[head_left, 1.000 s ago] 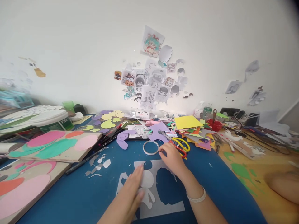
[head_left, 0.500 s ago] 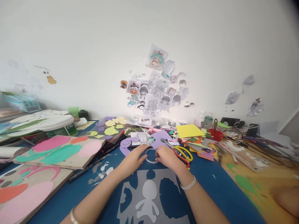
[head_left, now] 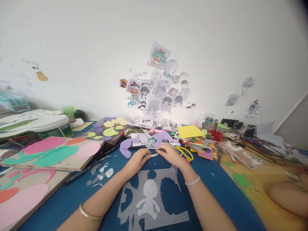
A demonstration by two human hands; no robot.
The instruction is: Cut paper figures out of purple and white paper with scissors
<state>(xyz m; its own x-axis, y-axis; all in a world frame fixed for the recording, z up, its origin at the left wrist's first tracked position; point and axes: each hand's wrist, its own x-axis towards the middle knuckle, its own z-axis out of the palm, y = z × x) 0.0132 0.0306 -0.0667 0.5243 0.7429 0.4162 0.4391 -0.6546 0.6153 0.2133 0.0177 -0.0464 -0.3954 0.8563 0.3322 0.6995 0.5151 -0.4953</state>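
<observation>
A pale, ring-shaped roll of tape is tipped nearly edge-on between my hands. The fingers of my left hand close on its left side. My right hand pinches its right side with bent fingers. Just in front of my wrists lies a grey sheet with cut-out holes, and on it a white paper doll shape with a round head. Close to my right hand are yellow-handled scissors and a purple paper square. Purple curved paper pieces rest left of my left hand.
Stacked boards with coloured paper shapes stand at the left, beside a white-lidded tub. Paper scraps and a black pen lie nearer. Coloured sheets and a red bowl sit right. Another person's arm rests at far right.
The tape ring was lying flatter with its round opening showing; now it is tilted edge-on, gripped from both sides. My hands have drawn slightly closer together. The view has shifted a little.
</observation>
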